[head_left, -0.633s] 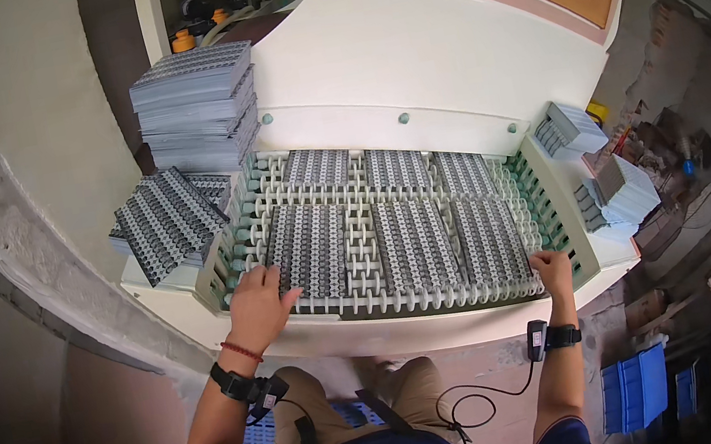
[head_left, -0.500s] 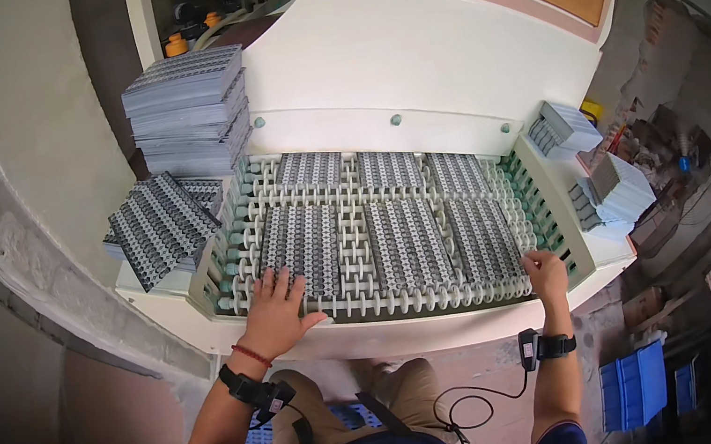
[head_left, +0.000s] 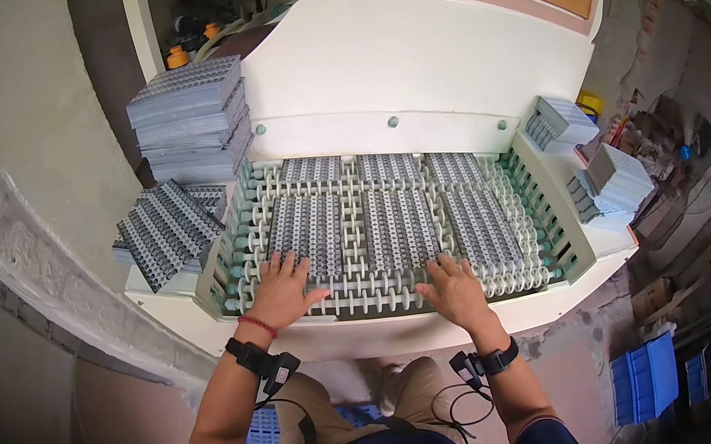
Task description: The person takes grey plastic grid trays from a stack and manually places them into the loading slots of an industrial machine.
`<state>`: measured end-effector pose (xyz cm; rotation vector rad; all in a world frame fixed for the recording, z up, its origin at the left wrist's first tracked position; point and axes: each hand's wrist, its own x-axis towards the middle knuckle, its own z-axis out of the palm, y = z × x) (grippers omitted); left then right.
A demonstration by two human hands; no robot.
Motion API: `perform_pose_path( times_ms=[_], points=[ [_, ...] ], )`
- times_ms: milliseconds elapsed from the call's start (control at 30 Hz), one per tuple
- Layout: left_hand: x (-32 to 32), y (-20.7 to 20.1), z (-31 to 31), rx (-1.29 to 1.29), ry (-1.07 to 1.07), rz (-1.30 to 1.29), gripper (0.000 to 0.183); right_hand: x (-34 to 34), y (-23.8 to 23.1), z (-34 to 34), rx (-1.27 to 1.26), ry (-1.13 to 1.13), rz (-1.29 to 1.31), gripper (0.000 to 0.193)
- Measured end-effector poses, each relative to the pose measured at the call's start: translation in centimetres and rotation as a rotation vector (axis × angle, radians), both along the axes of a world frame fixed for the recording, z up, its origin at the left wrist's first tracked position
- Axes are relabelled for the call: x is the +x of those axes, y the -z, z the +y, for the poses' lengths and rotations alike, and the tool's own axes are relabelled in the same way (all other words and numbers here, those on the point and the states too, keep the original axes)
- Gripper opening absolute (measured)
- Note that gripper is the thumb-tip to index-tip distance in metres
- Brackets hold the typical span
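My left hand [head_left: 283,294] is open, fingers spread over the near edge of the front-left circuit board panel [head_left: 308,230], a thin grey and black sheet with rows of small repeated shapes. My right hand [head_left: 459,295] is also open, its fingertips at the near edge of the front-middle panel [head_left: 399,224]. To its right lies the front-right panel [head_left: 480,224], with no hand on it. All three rest flat on a bed of white rollers [head_left: 378,298]. Behind them is a second row of panels, including a back-middle one [head_left: 387,166].
A tall stack of panels [head_left: 193,136] stands at the back left, with loose, skewed panels [head_left: 167,231] in front. Two small stacks [head_left: 619,178] sit on the right ledge. The machine's white hood [head_left: 402,52] rises behind the rollers. Blue bins [head_left: 645,380] stand lower right.
My right hand has swung left from the right end of the rollers to the middle panel, its fingers opening out. The panels have shifted slightly away from me, towards the hood.
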<state>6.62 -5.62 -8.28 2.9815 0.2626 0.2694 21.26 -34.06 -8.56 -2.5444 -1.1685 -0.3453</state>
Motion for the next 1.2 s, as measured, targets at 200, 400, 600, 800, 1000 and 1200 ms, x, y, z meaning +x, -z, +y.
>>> perform_pose_path(
  times_ms=[200, 400, 600, 800, 1000, 1200],
  points=[
    [0.9, -0.4, 0.2, -0.058, 0.005, -0.004, 0.067, 2.2, -0.5, -3.4, -0.052, 0.164, 0.052, 0.051],
    [0.0, -0.5, -1.1, -0.067, 0.032, -0.114, 0.066, 3.8, 0.1, -2.8, -0.163, 0.224, 0.054, 0.055],
    [-5.1, -1.8, -2.7, -0.1, 0.022, -0.289, 0.056, 4.8, -0.2, -0.7, -0.257, 0.281, 0.091, 0.055],
    [-10.4, -2.9, -2.0, -0.577, -0.303, -0.724, 0.037, 2.4, -1.9, -3.4, -0.054, 0.175, -0.056, 0.047],
    [-14.0, -5.5, 2.8, -1.834, -0.322, -1.35, 0.038, -2.5, -3.8, -3.5, 0.296, 0.038, 0.268, 0.036],
    [-12.1, -6.7, 5.1, -1.922, -0.255, -1.248, 0.035, -4.5, -3.4, -4.4, 0.38, 0.01, 0.313, 0.029]
  ],
)
